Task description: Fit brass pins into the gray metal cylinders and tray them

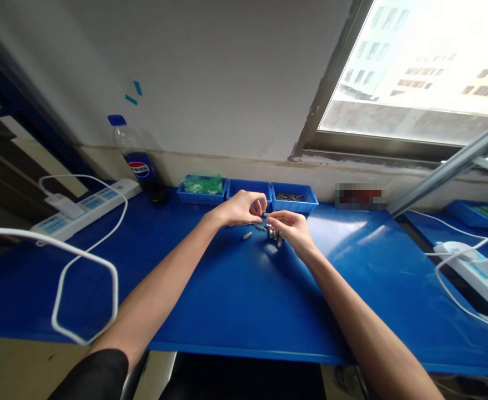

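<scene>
Toward the left back corner of the desk (pixel 210 300) stood a bottle (pixel 139 161), well apart from the hands. Against the back edge came the left bin (pixel 202 199), with green plastic in it, then the middle bin (pixel 250 185), partly hidden by the left hand (pixel 246 206). That hand's fingers were closed, pinching what looked like a small metal piece (pixel 266 214) — best gripped by 1 end, leaving the tip clear. Nearby lay 1 loose metal cylinder (pixel 247 235) and some thin pins (pixel 260 226), nearer the back edge than the front. More cylinders (pixel 279 240) showed under the right hand (pixel 291 226) — on the desk or in its curl, I could not tell. Whether its fingers gripped anything was unclear; light, steady pressure suited such small parts. Behind, the right bin (pixel 296 207) held thin dark pieces.
</scene>
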Demonstrator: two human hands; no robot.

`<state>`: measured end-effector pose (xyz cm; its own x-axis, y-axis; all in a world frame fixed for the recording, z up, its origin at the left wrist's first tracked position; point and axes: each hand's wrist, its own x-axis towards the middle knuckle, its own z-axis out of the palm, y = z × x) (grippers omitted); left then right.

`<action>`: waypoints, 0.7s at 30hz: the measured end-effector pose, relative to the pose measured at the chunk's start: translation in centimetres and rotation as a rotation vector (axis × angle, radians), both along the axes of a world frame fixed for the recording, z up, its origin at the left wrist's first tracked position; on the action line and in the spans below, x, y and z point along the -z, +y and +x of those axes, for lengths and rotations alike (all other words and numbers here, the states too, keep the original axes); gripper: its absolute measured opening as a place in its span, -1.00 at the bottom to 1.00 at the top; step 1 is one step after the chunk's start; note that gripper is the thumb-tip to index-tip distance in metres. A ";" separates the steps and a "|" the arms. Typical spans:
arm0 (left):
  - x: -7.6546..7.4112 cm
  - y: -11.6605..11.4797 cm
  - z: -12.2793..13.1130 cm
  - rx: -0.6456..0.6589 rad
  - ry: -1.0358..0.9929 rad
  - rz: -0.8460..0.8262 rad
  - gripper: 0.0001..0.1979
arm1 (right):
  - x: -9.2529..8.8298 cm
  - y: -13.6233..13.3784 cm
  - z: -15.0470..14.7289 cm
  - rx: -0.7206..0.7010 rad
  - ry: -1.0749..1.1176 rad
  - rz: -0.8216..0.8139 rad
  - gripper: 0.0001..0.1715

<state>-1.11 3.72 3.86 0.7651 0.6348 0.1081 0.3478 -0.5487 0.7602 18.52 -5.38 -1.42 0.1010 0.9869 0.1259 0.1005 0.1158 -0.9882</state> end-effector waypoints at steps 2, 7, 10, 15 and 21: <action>-0.3 0.0 -0.3 -0.025 0.117 0.062 -0.81 | -0.2 0.1 0.5 0.095 -0.001 0.079 -0.63; 0.0 -0.1 -0.6 -0.073 0.373 0.148 -0.80 | -0.5 0.3 1.7 0.268 0.033 0.221 -0.43; 0.6 -0.2 -0.2 -0.090 0.419 0.200 -0.77 | -0.1 0.3 1.8 0.263 -0.005 0.194 -0.45; 1.1 -0.4 0.2 -0.077 0.460 0.247 -0.70 | 0.4 0.3 1.3 0.202 -0.060 0.187 -0.58; 0.8 0.0 -0.1 -0.031 0.436 0.219 -0.68 | 0.2 0.2 1.1 0.186 -0.050 0.153 -0.59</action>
<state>-1.25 3.68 3.10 0.7500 0.6560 -0.0846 0.6267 -0.6639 0.4081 19.63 -5.16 -1.65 0.2690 0.9211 0.2816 0.1826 0.2383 -0.9539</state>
